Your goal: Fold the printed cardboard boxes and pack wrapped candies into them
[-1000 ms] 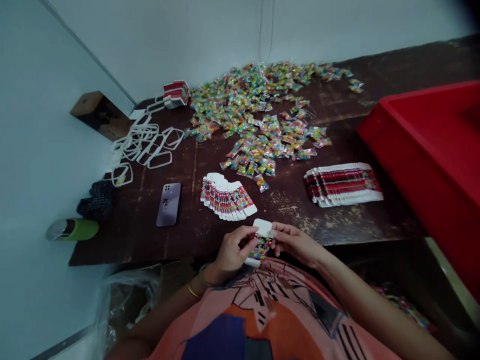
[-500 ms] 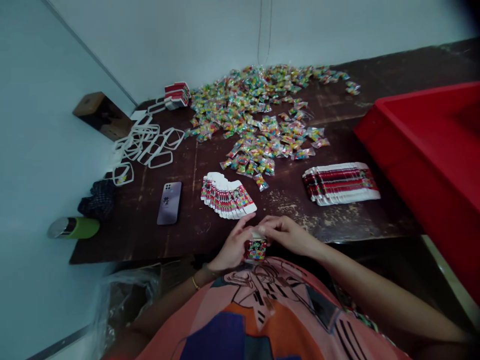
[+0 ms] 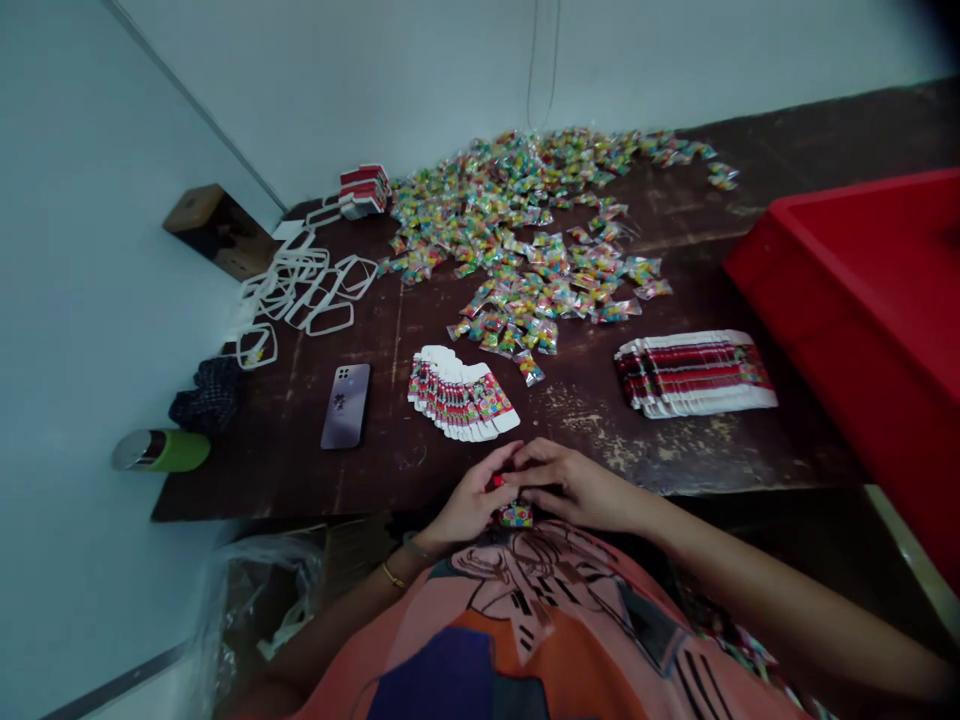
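A small printed box (image 3: 516, 515), red with a colourful pattern, is held between my two hands close to my body at the table's front edge. My left hand (image 3: 474, 500) is wrapped round its left side. My right hand (image 3: 574, 487) lies over the top and right side, its fingers pressed on the upper end, so most of the box is hidden. Just beyond my hands lies a fanned stack of flat printed cartons (image 3: 463, 395). Farther right sits a second row of flat cartons (image 3: 697, 373), red and white.
A large heap of wrapped candy packets (image 3: 525, 220) covers the back of the table (image 3: 300, 480). To the left are a phone (image 3: 346, 405), white loops (image 3: 300, 285), a cardboard box (image 3: 221, 232), a dark cloth (image 3: 206, 395) and a green bottle (image 3: 161, 451). A red bin (image 3: 840, 300) stands at right.
My right hand's fingers have moved left over the top of the box, where a pale flap stood up before. The whole view has shifted slightly.
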